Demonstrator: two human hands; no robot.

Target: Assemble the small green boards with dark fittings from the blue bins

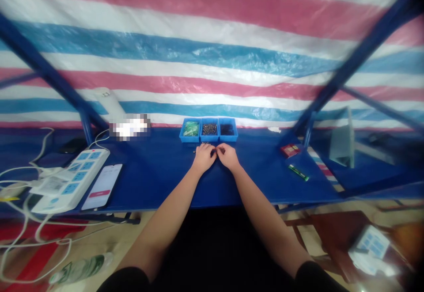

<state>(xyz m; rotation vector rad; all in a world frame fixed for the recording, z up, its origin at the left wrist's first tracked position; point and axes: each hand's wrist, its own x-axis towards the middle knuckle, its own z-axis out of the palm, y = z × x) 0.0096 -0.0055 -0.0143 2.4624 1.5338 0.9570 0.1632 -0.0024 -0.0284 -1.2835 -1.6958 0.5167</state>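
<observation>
Curled tight, our left hand and right hand meet at the fingertips above a blue tabletop, closed around something too small to make out, so we cannot tell whether either hand has firm hold of it. A few tiny dark parts lie just ahead of our knuckles, and another sits just left of our left hand. Beyond them stands a row of three blue plastic bins: green-wrapped items fill the left one, grey-black beads the middle, and dark pieces the right. Our hands appear low to the table, forearms angled inward, a steady stance that suits fine fingertip work within short reach of the bins. To our left lie a white power strip with tangled white cables and a smartphone with its screen lit. To our right sit a small red box and a green stick-shaped object, its exact kind unclear. A plastic bottle lies on the floor below, and a striped tarpaulin hangs behind the blue steel frame.
</observation>
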